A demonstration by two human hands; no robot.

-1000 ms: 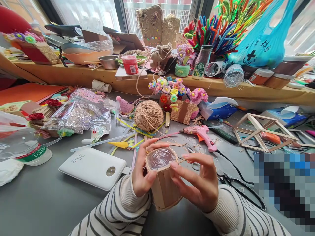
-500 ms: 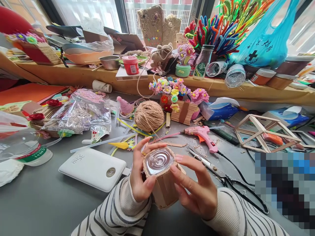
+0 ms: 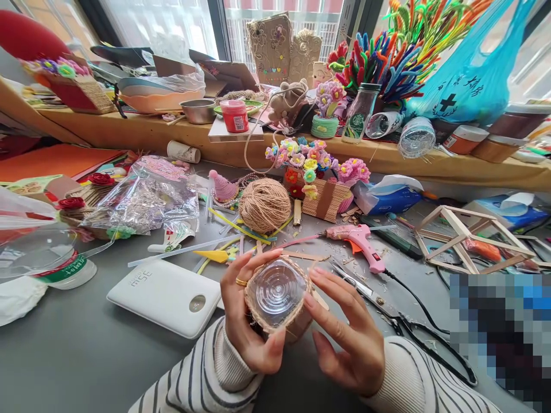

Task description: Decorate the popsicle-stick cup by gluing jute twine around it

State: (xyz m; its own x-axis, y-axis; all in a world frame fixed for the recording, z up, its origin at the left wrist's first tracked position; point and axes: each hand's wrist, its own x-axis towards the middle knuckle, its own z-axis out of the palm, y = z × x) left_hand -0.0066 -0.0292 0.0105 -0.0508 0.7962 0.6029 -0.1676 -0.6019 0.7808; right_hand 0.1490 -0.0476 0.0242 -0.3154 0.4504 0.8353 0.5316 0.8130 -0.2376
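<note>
Jute-wrapped clear container (image 3: 278, 295), tilted above the tabletop (image 3: 86, 355), clasped in the grip of left hand (image 3: 247, 327) and right hand (image 3: 350, 344); slack fingertip pressure could let its wrapping slip or drop it.

Bare table (image 3: 73, 361) lower left: open path. Power bank (image 3: 166, 295) sits just left of left hand (image 3: 245, 321). Scissors (image 3: 390, 312), glue gun (image 3: 357, 240) block right of right hand (image 3: 348, 338). Twine ball (image 3: 264, 205), sticks (image 3: 301, 255) crowd ahead. Jar (image 3: 278, 293) fills gap between hands.
</note>
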